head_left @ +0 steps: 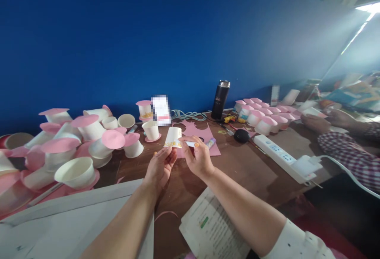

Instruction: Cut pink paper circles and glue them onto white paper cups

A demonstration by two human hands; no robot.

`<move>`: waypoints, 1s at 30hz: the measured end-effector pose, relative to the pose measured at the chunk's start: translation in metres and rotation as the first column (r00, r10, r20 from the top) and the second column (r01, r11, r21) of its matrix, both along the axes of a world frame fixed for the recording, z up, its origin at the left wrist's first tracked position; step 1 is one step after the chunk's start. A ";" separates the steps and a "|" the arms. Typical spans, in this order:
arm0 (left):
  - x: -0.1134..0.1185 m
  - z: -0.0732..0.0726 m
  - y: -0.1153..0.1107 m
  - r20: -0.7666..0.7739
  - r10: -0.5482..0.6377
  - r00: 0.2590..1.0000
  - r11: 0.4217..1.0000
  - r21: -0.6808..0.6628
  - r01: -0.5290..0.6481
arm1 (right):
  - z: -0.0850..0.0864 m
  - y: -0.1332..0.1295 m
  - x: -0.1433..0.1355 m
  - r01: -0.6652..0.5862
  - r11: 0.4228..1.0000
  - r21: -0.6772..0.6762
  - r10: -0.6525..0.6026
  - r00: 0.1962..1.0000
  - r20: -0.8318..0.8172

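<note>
A white paper cup [173,135] is upside down in front of me, with yellow marks along its lower edge. My left hand [162,164] is closed on the cup near that edge. In my right hand [198,158] a white pen [189,143] is gripped, its tip end close to the cup's right side. Behind the hands lies a pink paper sheet [214,147] with round pieces cut out. A glue stick [211,143] rests on the sheet, just right of my right hand. Another white cup [151,131] stands on a pink disc behind the left hand.
Many white cups with pink discs [86,122] crowd the left. A black flask [221,99] stands by the blue wall. A power strip [277,154], a black round object [242,135] and more cups [265,123] are at right. Printed pages [210,223] lie nearby; a co-worker's hands [316,123] hold paper.
</note>
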State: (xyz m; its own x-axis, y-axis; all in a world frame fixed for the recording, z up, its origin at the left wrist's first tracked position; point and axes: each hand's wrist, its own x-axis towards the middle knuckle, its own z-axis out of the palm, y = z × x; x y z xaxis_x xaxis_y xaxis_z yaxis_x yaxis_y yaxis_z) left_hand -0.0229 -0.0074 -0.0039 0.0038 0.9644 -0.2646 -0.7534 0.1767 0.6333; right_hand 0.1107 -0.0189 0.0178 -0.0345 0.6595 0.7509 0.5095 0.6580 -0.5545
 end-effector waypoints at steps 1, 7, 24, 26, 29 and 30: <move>0.000 0.000 0.000 -0.004 -0.009 1.000 1.000 -0.001 0.009 | 0.000 0.000 0.000 -0.016 1.000 -0.002 0.016 1.000 0.000; 0.000 -0.002 0.000 -0.031 -0.014 0.999 1.000 0.010 0.014 | 0.001 0.000 -0.001 0.017 1.000 -0.016 -0.017 1.000 -0.011; 0.002 -0.004 0.001 -0.117 -0.023 0.993 0.997 0.068 0.031 | -0.001 0.015 0.000 -0.073 0.942 -0.327 -0.119 0.839 -0.531; 0.003 -0.004 -0.001 -0.132 -0.049 0.990 0.994 0.093 0.062 | -0.004 0.019 0.000 -0.157 0.898 -0.411 -0.126 0.805 -0.580; 0.007 -0.003 -0.004 -0.164 -0.069 0.984 0.988 0.124 0.090 | -0.007 0.022 -0.001 -0.258 0.829 -0.496 -0.138 0.765 -0.629; 0.008 -0.002 -0.006 -0.180 -0.073 0.981 0.987 0.130 0.098 | -0.008 0.023 -0.002 -0.283 0.812 -0.510 -0.143 0.751 -0.644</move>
State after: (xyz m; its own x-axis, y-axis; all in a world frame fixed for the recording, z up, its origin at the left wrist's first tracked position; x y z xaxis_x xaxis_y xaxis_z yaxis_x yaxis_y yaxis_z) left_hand -0.0145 -0.0130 -0.0059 0.0535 0.9896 -0.1335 -0.6153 0.1379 0.7761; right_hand 0.1088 0.0038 0.0099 0.2352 0.9653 0.1132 -0.1340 0.1476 -0.9799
